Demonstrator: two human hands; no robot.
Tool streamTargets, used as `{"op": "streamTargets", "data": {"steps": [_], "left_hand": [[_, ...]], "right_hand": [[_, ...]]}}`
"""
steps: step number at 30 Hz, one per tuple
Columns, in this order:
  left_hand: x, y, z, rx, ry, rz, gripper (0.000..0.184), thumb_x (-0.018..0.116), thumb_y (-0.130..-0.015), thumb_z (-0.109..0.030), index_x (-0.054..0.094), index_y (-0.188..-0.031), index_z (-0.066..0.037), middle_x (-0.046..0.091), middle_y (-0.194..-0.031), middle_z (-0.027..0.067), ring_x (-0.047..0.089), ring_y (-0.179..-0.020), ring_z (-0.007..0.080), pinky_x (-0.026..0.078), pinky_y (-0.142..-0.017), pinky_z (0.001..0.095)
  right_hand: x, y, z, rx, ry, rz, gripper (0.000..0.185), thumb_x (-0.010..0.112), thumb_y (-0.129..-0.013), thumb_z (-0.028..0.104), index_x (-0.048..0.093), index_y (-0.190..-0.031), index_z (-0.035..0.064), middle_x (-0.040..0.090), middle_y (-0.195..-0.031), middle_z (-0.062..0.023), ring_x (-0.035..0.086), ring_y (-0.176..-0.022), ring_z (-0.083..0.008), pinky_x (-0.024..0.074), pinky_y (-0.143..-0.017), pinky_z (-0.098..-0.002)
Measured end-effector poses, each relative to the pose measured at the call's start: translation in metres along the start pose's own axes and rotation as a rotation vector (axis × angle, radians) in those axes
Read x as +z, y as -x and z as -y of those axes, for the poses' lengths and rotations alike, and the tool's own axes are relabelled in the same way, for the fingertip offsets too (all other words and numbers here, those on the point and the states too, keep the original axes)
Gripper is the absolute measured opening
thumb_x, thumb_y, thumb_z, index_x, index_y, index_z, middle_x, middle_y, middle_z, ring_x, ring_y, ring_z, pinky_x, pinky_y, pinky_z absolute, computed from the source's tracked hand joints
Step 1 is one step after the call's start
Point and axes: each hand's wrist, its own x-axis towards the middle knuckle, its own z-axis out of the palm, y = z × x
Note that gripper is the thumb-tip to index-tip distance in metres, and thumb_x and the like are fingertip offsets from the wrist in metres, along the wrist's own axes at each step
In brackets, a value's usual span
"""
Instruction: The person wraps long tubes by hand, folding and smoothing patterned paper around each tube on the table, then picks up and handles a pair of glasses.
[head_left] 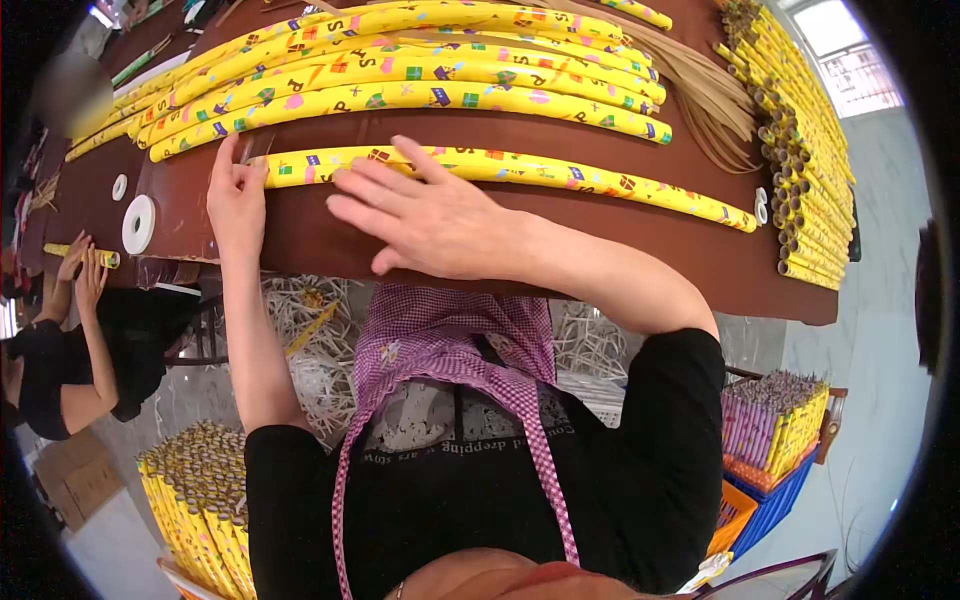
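Observation:
A long yellow patterned wrapping paper roll (540, 172) lies across the brown table in front of me. At its left end my left hand (238, 205) is closed, with finger and thumb on the end of the roll. My right hand (430, 225) lies palm down over the roll's left half, fingers spread and fingertips on or just over the paper. Beyond it, several more yellow rolls (400, 97) are bundled side by side.
White tape rolls (139, 224) sit left on the table (560, 225). Brown paper strips (705, 90) and stacked yellow tubes (800, 180) are at right. Full bins stand below on both sides. At far left, a co-worker's hands (85, 265) touch another roll.

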Motion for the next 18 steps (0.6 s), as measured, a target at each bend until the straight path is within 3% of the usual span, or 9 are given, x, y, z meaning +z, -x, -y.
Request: {"op": "streamTargets", "data": {"steps": [4,7,12,15,18], "left_hand": [[-0.001,0.001,-0.004,0.0,-0.01,-0.014,0.054,0.068,-0.093,-0.014,0.051,-0.143,-0.004,0.06,-0.075,0.0021,0.055,-0.074,0.0096,0.048,-0.075,0.0265],[-0.002,0.0,-0.006,-0.021,-0.047,0.005,0.053,0.068,-0.093,-0.013,0.051,-0.143,-0.003,0.059,-0.074,0.0015,0.054,-0.073,0.0086,0.047,-0.074,0.0257],[0.0,0.0,0.001,0.022,0.042,0.001,0.052,0.067,-0.093,-0.008,0.051,-0.142,-0.001,0.056,-0.073,-0.0004,0.05,-0.071,0.0066,0.045,-0.073,0.0232],[0.0,0.001,0.0,0.038,0.069,-0.001,0.05,0.066,-0.095,-0.008,0.051,-0.142,0.0,0.053,-0.073,-0.0021,0.048,-0.07,0.0061,0.044,-0.07,0.0226],[0.0,-0.001,0.007,0.042,0.043,-0.009,0.05,0.065,-0.095,-0.009,0.051,-0.142,-0.001,0.051,-0.072,-0.0033,0.046,-0.069,0.0052,0.041,-0.065,0.0216]], "right_hand": [[-0.016,0.031,-0.02,0.149,0.189,0.056,0.078,0.064,-0.084,0.051,0.045,-0.144,0.0041,0.047,-0.149,-0.014,0.037,-0.144,-0.029,0.019,-0.119,-0.0576],[-0.023,0.054,-0.017,0.101,0.215,0.136,0.076,0.063,-0.085,0.051,0.046,-0.143,0.0058,0.047,-0.15,-0.0117,0.036,-0.145,-0.0284,0.0198,-0.119,-0.0568],[-0.067,0.084,-0.009,0.216,0.102,-0.047,0.043,0.076,-0.08,0.035,0.069,-0.116,0.0135,0.067,-0.124,-0.0022,0.048,-0.137,-0.0265,0.0205,-0.117,-0.0584],[-0.089,0.122,-0.032,0.455,0.266,-0.163,0.037,0.077,-0.081,0.022,0.07,-0.117,0.0166,0.066,-0.126,-0.0017,0.049,-0.136,-0.026,0.0217,-0.117,-0.0517],[-0.098,0.156,-0.048,0.582,0.335,-0.141,0.04,0.078,-0.079,0.018,0.071,-0.119,0.0186,0.064,-0.128,-0.0027,0.047,-0.136,-0.0276,0.0254,-0.115,-0.0507]]}}
